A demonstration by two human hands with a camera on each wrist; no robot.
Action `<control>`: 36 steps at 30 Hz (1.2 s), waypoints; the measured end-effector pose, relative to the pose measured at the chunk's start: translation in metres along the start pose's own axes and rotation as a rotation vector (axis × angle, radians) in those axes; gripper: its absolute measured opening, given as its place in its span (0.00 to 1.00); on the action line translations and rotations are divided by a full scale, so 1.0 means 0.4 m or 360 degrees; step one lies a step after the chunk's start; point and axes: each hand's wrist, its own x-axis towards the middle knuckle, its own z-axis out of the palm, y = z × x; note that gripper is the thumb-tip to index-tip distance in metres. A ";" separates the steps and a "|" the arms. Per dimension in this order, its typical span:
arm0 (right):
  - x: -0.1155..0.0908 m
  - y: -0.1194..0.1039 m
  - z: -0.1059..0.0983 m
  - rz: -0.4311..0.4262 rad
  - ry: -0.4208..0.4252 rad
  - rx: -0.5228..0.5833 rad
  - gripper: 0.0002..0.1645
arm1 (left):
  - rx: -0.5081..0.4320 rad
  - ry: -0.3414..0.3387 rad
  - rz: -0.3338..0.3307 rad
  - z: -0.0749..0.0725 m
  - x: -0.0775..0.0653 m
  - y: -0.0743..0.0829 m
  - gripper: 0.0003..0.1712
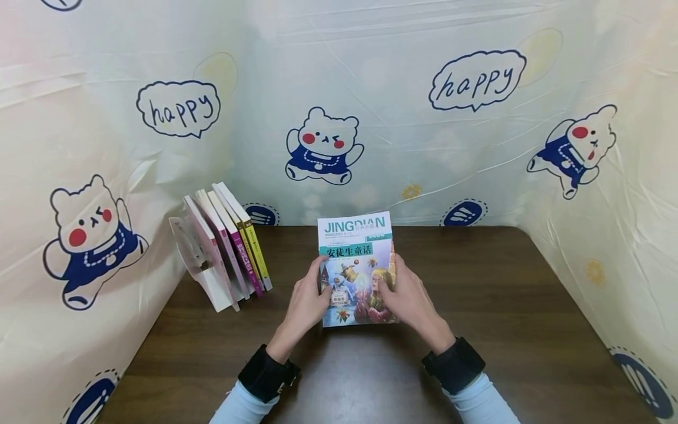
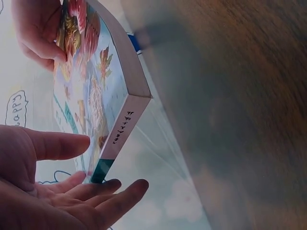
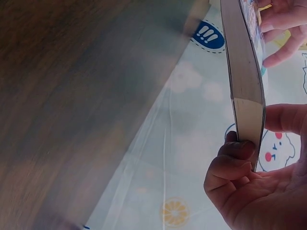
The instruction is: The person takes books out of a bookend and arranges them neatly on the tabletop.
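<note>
A paperback book with a teal and white title band and an illustrated cover is tilted up above the table, front cover facing me. My right hand grips its right edge, thumb on the cover and fingers curled behind, as the right wrist view shows on the page block. My left hand is at the spine side. In the left wrist view its thumb lies over the cover edge, and its fingers extend loosely beside the spine. Whether they press on the book is hard to tell.
Several books stand leaning in a row at the left of the brown table, beside a white bookend. A printed curtain with bears hangs behind and along both sides of the table.
</note>
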 end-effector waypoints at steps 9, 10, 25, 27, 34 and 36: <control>-0.002 0.012 0.000 0.0028 -0.0023 -0.0008 0.41 | 0.0011 -0.0075 -0.0023 0.017 0.007 -0.008 0.38; -0.002 0.013 0.001 0.0032 -0.0024 -0.0012 0.41 | 0.0011 -0.0081 -0.0030 0.019 0.007 -0.009 0.38; -0.010 0.025 0.009 0.0068 -0.0028 -0.0088 0.39 | 0.0042 -0.0204 -0.0024 0.057 0.020 -0.022 0.41; -0.011 0.026 0.010 0.0078 -0.0034 -0.0109 0.40 | 0.0042 -0.0228 -0.0020 0.065 0.021 -0.025 0.41; -0.011 0.036 0.014 0.0123 -0.0053 -0.0141 0.43 | 0.0048 -0.0299 -0.0001 0.084 0.023 -0.025 0.42; -0.010 0.040 0.015 0.0140 -0.0055 -0.0146 0.42 | 0.0045 -0.0324 0.0007 0.087 0.025 -0.024 0.42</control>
